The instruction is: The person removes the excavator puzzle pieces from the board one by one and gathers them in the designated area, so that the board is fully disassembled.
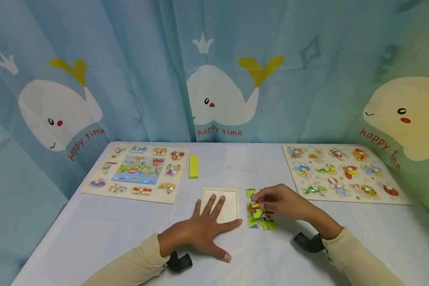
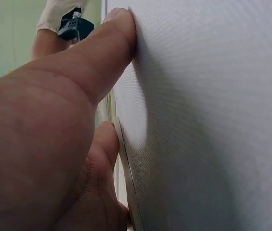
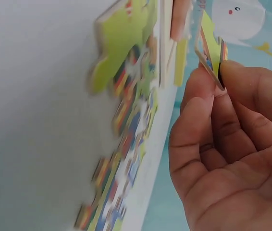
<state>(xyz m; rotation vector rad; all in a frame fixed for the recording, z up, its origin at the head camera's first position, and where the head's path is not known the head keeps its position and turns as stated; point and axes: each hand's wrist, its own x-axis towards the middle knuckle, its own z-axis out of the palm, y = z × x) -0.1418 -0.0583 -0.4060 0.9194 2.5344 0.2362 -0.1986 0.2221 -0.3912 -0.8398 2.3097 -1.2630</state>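
Observation:
My left hand [image 1: 201,228] lies with fingers spread, its fingertips on the small wooden puzzle tray [image 1: 230,204] and its thumb on the tabletop. The recessed bottom of that tray shows bare wood around the fingers. Just to the right, my right hand [image 1: 287,203] pinches a green jigsaw piece [image 3: 213,41] with red and yellow print between thumb and fingertips. It holds the piece above several loose jigsaw pieces [image 1: 268,225] lying on the table beside the tray. The hand partly covers those pieces in the head view.
A yellow block [image 1: 193,167] lies behind the tray. At the back left is a knobbed vehicle puzzle board [image 1: 175,182], and at the back right an insect puzzle board [image 1: 329,180]. A blue whale-print curtain [image 1: 146,79] hangs behind the white table [image 1: 221,167].

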